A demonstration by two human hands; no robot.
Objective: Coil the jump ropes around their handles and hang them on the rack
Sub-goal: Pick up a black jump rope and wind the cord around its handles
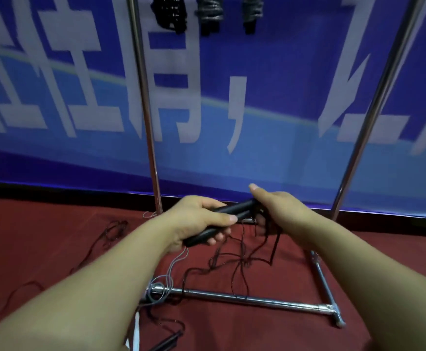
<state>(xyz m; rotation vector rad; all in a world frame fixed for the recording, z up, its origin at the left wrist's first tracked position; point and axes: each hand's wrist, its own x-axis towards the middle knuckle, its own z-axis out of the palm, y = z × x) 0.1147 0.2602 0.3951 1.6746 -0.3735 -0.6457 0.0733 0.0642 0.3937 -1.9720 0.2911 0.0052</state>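
A thin dark rope [100, 239] is seen trailing loose over the red carpet [42, 236] at the left. A grey cord [166, 282] is looped round the near chrome bar of the rack [245, 298]. Two black cylindrical handles [222, 219] are held side by side above the carpet, low in front of the rack, their long axis running from near left to far right. Their near ends are gripped by the left hand [196, 219], fingers and thumb curled round them. The dark cord [242, 262] hangs in tangled loops from the far ends to the floor. There the right hand [280, 209] is closed about the cord at the handles. Coiled ropes [209, 13] are hung at the top. Behind, a blue banner [283, 84] bears large white characters, too blurred to be read.
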